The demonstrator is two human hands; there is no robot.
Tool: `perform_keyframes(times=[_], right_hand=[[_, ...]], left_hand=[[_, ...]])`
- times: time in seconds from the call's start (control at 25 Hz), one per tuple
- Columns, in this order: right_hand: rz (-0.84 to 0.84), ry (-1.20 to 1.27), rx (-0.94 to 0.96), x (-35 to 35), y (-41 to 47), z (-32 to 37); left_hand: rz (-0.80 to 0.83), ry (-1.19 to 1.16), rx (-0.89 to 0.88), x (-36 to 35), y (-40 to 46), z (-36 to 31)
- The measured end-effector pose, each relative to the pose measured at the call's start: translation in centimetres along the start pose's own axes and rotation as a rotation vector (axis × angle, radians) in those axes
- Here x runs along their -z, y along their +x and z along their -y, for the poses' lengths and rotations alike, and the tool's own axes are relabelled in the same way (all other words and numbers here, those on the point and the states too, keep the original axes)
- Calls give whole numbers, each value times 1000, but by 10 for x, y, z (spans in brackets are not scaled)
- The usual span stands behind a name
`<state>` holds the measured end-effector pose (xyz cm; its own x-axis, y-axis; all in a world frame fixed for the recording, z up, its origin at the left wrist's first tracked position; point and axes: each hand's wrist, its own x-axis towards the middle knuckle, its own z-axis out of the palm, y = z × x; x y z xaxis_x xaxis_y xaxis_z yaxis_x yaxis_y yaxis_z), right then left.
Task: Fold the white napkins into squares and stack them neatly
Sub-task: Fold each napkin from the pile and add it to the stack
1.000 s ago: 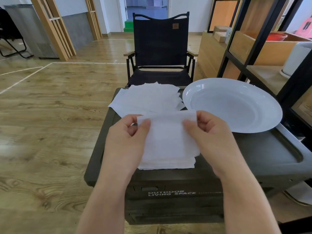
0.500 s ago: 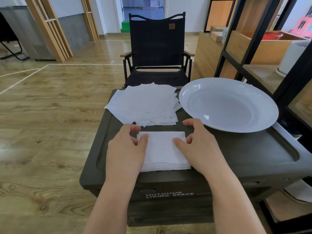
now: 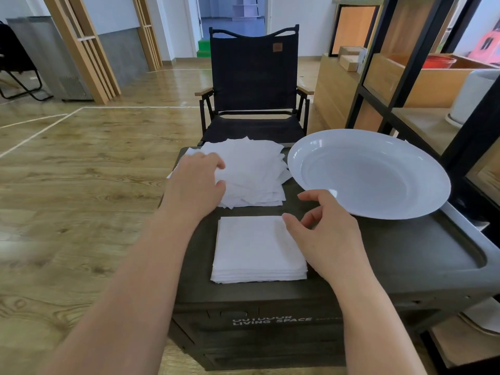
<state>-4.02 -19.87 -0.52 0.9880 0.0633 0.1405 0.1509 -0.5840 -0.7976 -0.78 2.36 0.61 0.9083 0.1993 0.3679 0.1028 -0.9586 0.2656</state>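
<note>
A neat stack of folded white napkins (image 3: 251, 247) lies near the front of the dark box lid (image 3: 400, 247). Behind it spreads a loose pile of unfolded white napkins (image 3: 257, 169). My left hand (image 3: 198, 182) rests on the left side of that loose pile, fingers curled toward its top sheets; whether it pinches one I cannot tell. My right hand (image 3: 324, 234) hovers at the right edge of the folded stack, fingers loosely curled, thumb tip by the stack's far right corner, holding nothing.
A large white plate (image 3: 370, 171) sits on the right of the lid, partly over its rim. A black folding chair (image 3: 254, 85) stands right behind the box. A black-framed shelf unit (image 3: 405, 77) rises at the right. Wooden floor lies to the left.
The folded napkin was laid on the stack and let go. My left hand moved away to the loose pile behind. My right hand lifted off the stack and drew to its right edge.
</note>
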Motion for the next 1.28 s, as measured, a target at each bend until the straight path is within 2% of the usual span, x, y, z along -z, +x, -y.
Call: perform_keyframes(times=[0.08,0.16,0.2,0.36,0.48,0.56,0.64,0.72,0.84,0.92,1.0,1.12,1.28], right_hand=[[7,24,2,0,0,2],[27,26,-2,1,0,3],[36,25,-4,1,0,3],[36,44,-1,2,1,2],[39,51,3,3,0,3],[26,66,8,4,0,4],[22,116,10,6,1,5],[59,220,12,8,1,9],[182,430,32,10,-3,17],[205,532,72,12,-7,21],[161,569,146,16,-9,23],[113,627,209,22,-8,23],[137,487,267,19,-10,22]], left_hand=[[155,69,-142,-5,23,3],[306,31,-164,-10,34,7],[315,0,-149,-13,35,11],[71,21,-155,-21,31,16],[22,14,-162,-14,26,6],[-67,-48,-173,2,18,-6],[-222,-234,-123,26,1,-21],[-304,-530,-5,44,-24,-35],[-232,-1143,294,58,-61,-49],[-113,-1340,447,61,-78,-55],[-73,-1353,516,57,-87,-57],[-126,-1205,548,47,-89,-58],[-104,-1016,347,49,-95,-55]])
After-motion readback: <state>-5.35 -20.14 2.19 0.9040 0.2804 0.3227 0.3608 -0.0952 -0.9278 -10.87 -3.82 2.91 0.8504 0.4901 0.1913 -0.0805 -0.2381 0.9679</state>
